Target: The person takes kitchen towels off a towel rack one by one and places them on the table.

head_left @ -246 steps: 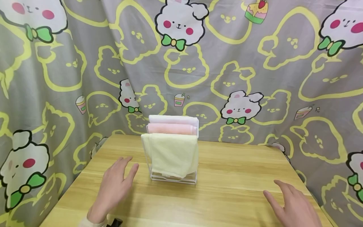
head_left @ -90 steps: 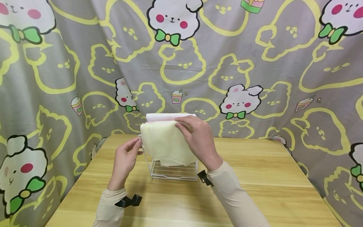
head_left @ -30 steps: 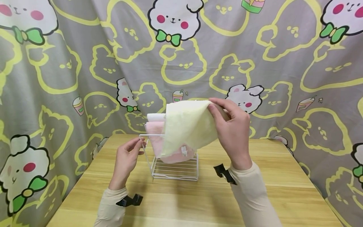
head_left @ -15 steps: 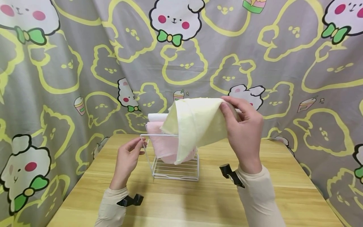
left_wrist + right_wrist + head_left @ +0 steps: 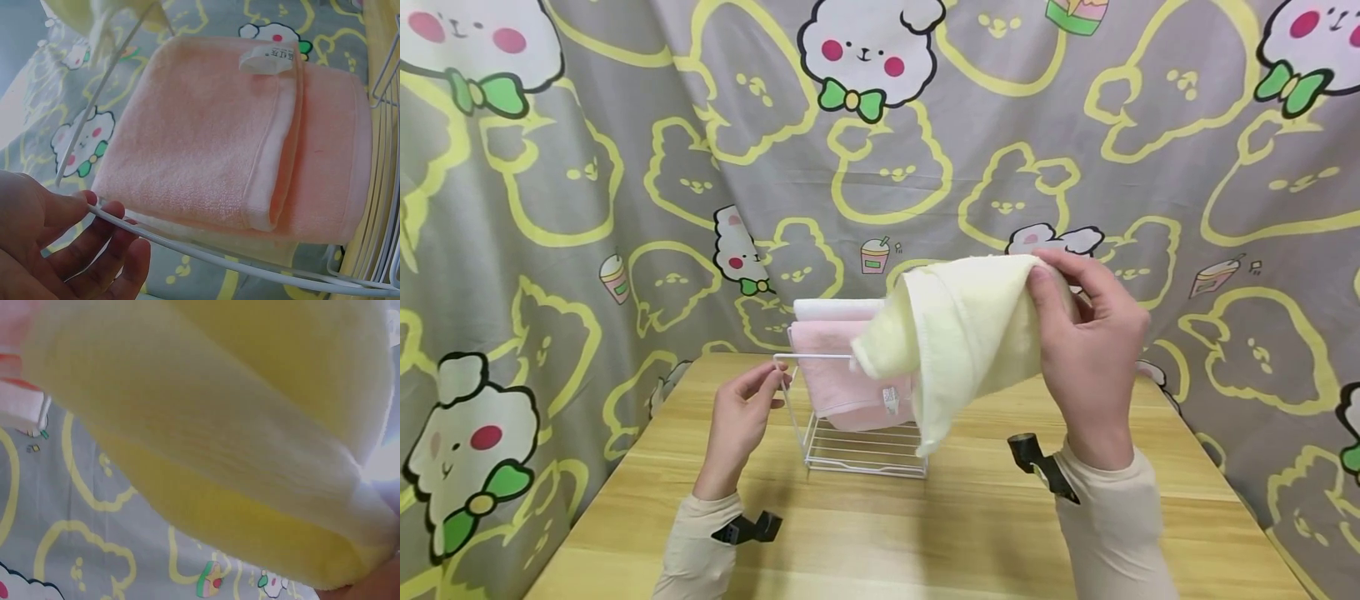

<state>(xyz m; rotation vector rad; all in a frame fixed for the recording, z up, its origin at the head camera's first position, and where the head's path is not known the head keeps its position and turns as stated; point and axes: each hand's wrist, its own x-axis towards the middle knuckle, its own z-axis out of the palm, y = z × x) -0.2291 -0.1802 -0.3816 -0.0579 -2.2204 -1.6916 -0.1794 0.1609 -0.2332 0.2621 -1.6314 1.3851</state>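
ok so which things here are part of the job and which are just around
Part of the job:
- yellow towel, held in the right hand
- white wire rack, gripped by the left hand
- pink towel and white towel on the rack, probably

Just around:
- wooden table
- patterned curtain
- black wrist mounts

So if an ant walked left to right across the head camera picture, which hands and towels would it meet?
left hand → pink towel → yellow towel → right hand. The white towel overlaps the pink one's place, so it's left out.
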